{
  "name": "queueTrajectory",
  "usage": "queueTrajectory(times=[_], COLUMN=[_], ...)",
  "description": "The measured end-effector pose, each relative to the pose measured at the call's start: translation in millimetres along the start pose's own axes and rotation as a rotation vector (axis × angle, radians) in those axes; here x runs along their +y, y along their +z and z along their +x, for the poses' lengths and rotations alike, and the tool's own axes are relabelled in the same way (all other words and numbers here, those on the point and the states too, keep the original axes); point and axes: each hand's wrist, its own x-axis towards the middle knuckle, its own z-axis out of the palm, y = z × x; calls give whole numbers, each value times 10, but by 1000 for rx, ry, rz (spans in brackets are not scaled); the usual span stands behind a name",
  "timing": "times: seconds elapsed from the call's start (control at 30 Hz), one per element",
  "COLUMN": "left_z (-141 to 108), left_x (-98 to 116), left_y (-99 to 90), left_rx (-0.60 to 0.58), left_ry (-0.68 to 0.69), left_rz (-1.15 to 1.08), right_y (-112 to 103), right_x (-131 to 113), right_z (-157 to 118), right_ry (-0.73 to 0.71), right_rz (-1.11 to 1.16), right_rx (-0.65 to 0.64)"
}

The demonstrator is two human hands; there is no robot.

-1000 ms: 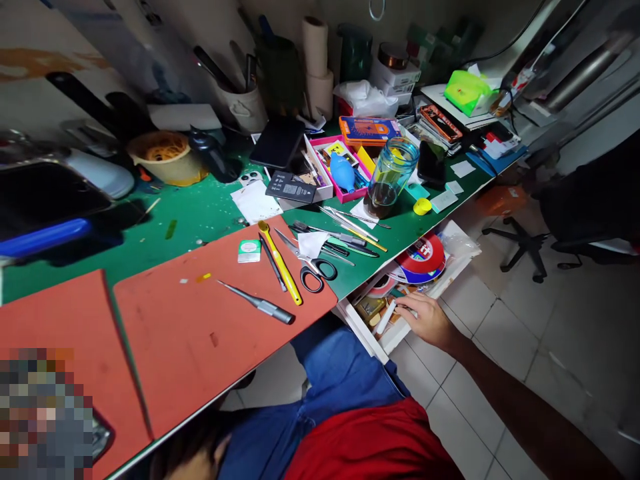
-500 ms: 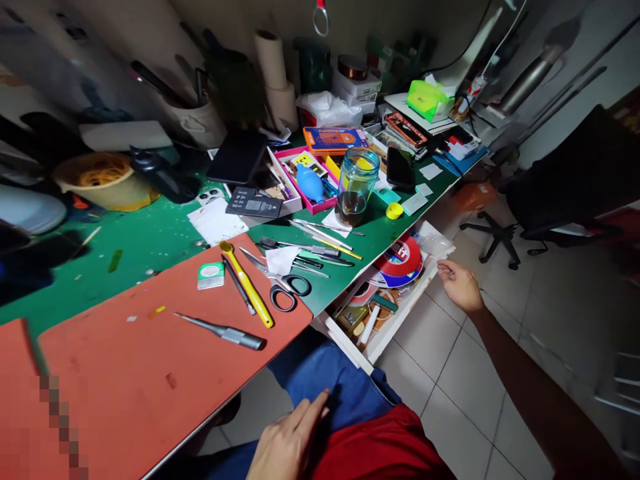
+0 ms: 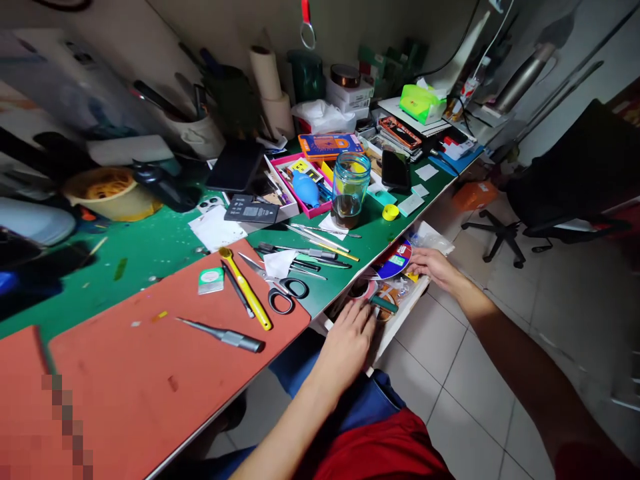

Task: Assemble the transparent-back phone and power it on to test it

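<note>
- Since half a second ago, my left fingers (image 3: 357, 316) are coming off my blue trousers (image 3: 295, 363) and reaching over the near part of the drawer (image 3: 400, 327); my right fingers (image 3: 424, 257) are moving in from above the floor tiles (image 3: 430, 350) to its far part.
- The red-and-blue disc (image 3: 395, 261) is now showing more blue and less red, so I am judging it shifted or tipped.
- It is lying inside the drawer, with my right fingers curling at its right edge; I cannot tell whether they are pinching it or just touching.
- My left fingers are stretching out, slightly bent, beside the green-handled item (image 3: 384, 305); what they are gripping, if anything, I cannot tell.
- As for progress, the drawer is standing open and both my hands are working in it, but the disc and the green-handled item are still sitting inside.
- On the bench (image 3: 145, 250), the scissors (image 3: 285, 293), the yellow brush (image 3: 253, 302) and the grey driver (image 3: 227, 335) are staying where they were.
</note>
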Motion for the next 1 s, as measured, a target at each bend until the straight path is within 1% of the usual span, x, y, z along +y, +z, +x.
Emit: queueTrajectory(times=[0.07,0.17,0.23,0.33,0.4,0.47,0.57,0.7,0.77,0.87,0.93,1.0], left_z=[196,341,380,417,439,456,463,444,437,441,451,461], left_x=[-87,-164,-189,-206,-203,-187,-148,-128,-145,-191,-219,-233], left_y=[26,56,60,45,28,8,-21,-32,-14,29,57,83], left_rx=[-36,-54,-66,-92,-95,-78,-39,-19,-7,-7,-26,-41], left_ry=[-83,-190,-246,-303,-339,-364,-345,-286,-286,-267,-204,-157], left_rz=[27,53,61,69,82,100,117,119,137,157,154,156], right_y=[44,90,73,-10,-65,-76,29,297,391,403,329,230], right_x=[-67,-184,-262,-350,-375,-370,-318,-210,-140,-11,70,119], right_z=[39,79,80,53,36,38,111,251,231,3,-227,-424], right_ry=[-1,-27,-27,18,59,104,182,260,282,313,330,331], right_rz=[126,281,343,384,391,388,364,311,283,226,169,93], right_rx=[-12,-14,-39,-96,-119,-112,-41,86,125,144,155,196])
